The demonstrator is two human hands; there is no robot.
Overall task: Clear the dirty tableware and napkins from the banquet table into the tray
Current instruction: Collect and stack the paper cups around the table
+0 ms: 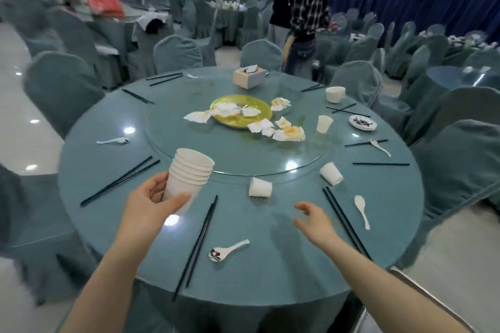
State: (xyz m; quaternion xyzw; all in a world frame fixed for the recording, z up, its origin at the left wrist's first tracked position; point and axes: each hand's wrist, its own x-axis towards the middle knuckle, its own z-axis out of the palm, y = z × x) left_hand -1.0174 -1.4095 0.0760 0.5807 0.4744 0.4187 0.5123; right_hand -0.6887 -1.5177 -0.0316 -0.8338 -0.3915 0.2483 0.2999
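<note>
The left hand (151, 205) has its fingers (177, 200) and thumb curled round a stack of white paper cups (186, 177), held tilted above the near part of the round teal worktop (270, 265). The right hand (313, 220) hovers with fingers loosely spread, holding nothing, near a tipped cup (260, 187). Just beyond it lies another tipped cup (331, 173); soiled napkins (286, 131) surround a yellow plate (241, 113) on the glass turntable (167, 130); chopsticks (196, 246) and a spoon (226, 251) lie nearby

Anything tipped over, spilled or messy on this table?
Yes. Two paper cups lie on their sides near the turntable's edge. Stained napkins are scattered around the yellow plate, with greenish smears on the glass. The left hand holds a cup stack.
</note>
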